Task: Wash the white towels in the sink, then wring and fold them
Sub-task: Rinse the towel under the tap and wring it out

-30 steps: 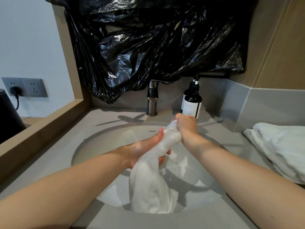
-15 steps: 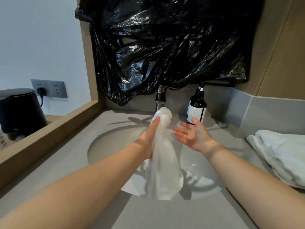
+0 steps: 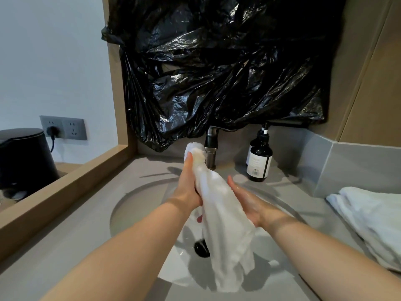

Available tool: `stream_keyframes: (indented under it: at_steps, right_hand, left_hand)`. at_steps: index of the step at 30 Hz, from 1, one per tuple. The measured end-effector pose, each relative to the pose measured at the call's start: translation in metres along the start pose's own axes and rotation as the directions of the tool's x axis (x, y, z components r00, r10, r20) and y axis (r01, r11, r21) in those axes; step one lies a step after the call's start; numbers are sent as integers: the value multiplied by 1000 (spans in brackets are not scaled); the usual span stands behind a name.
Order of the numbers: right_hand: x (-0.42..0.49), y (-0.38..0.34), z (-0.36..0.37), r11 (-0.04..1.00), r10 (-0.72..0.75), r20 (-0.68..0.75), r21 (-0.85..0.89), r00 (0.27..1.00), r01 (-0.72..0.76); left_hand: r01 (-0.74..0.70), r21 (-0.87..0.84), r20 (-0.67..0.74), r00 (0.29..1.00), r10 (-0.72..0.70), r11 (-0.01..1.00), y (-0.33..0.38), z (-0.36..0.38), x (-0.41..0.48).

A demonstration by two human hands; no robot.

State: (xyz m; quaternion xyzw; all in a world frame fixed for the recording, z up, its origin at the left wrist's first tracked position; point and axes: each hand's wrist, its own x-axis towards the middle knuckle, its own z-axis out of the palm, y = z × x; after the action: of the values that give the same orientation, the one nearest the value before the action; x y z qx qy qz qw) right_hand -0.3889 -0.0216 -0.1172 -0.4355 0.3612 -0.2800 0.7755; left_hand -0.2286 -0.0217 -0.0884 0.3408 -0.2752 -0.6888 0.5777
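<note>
A wet white towel (image 3: 223, 224) hangs twisted over the sink basin (image 3: 121, 205). Its top end is bunched just in front of the faucet (image 3: 211, 148), and its loose lower end dangles near the basin's front edge. My left hand (image 3: 186, 190) grips the towel's upper part from the left, thumb lying up along it and fingers wrapped behind. My right hand (image 3: 245, 203) lies flat against the towel's right side with straight, wet fingers. A stack of folded white towels (image 3: 373, 220) rests on the counter at the right.
A dark pump bottle (image 3: 259, 158) stands right of the faucet. Black plastic sheeting (image 3: 217, 72) covers the wall above. A black drain plug (image 3: 201, 248) sits in the basin. A wooden ledge (image 3: 65, 185) borders the counter's left, with a black bin (image 3: 23, 157) and sockets (image 3: 63, 127) beyond.
My right hand let go of the towel's top, opened, then came in flat against its right side. My left hand lifted the towel higher, toward the faucet.
</note>
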Motion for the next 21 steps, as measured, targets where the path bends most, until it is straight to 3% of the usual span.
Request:
stream_keyframes:
  at_steps: [4, 7, 10, 12, 16, 21]
  right_hand:
    - [-4, -8, 7, 999, 21, -67, -39, 998, -24]
    - [-7, -11, 8, 939, 17, -11, -344, 1000, -20]
    - [-2, -10, 21, 719, 142, -121, -669, 982, -186]
    - [0, -7, 34, 530, 30, -253, -816, 967, -230]
    - [8, 5, 55, 372, -225, -409, -875, 884, -310]
    - [12, 17, 67, 145, -328, -430, -903, 841, -405]
  left_hand:
    - [-9, 39, -36, 999, 11, 999, 1, -11, 13]
    - [-24, 28, -61, 998, 25, 999, 5, -22, 18]
    - [-45, 96, -51, 997, 50, 994, 5, -26, 18]
    - [-30, 120, -67, 997, 39, 992, 1, -26, 18]
    - [4, 135, -120, 993, 12, 991, -6, -31, 24]
    - [-41, 180, -234, 969, 83, 983, -15, -23, 31]
